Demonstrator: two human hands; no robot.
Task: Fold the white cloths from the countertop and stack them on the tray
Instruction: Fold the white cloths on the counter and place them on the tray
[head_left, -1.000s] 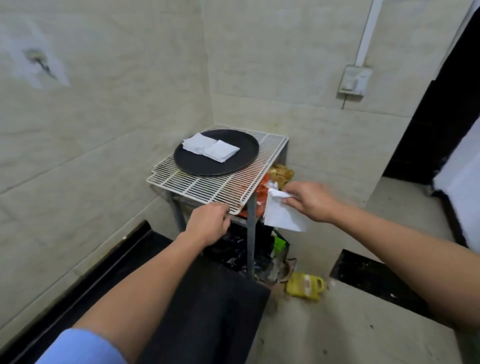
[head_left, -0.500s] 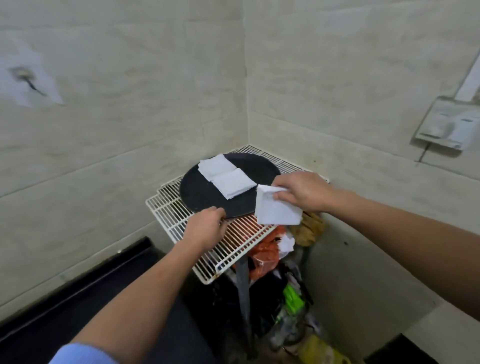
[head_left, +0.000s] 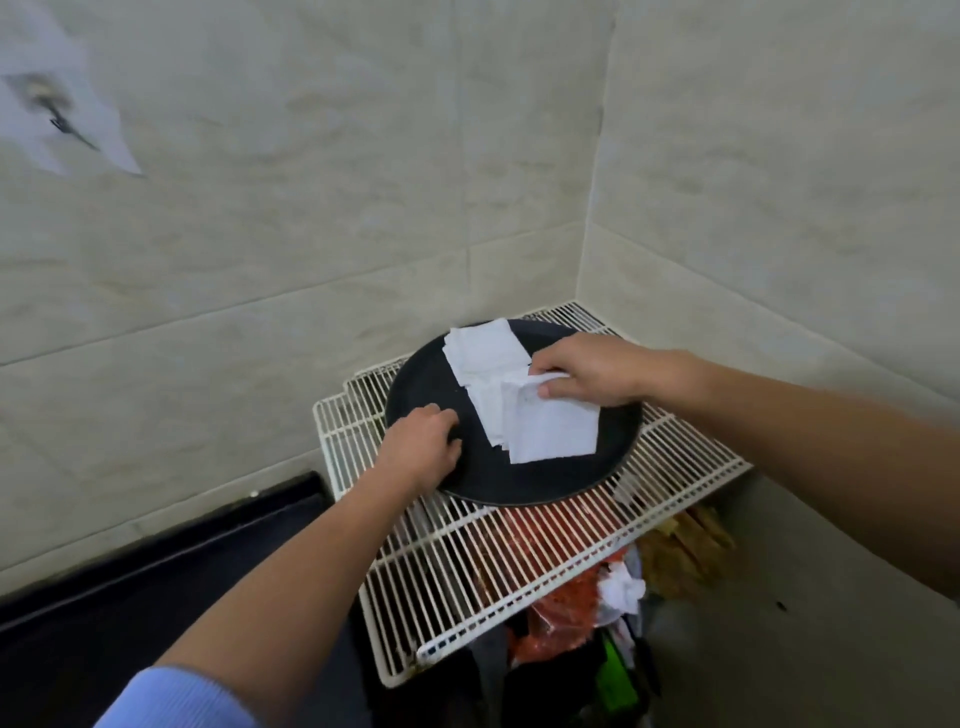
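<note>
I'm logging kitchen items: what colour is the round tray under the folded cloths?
The tray is black, clearest in the head view.

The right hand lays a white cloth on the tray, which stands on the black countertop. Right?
No: the head view shows the tray on the white wire rack instead. The right hand does hold a cloth on it.

tray (head_left: 519, 483) black | cloths (head_left: 550, 431) white | wire rack (head_left: 493, 564) cream | sleeve (head_left: 171, 701) light blue | wall tiles (head_left: 311, 234) beige, veined
</note>
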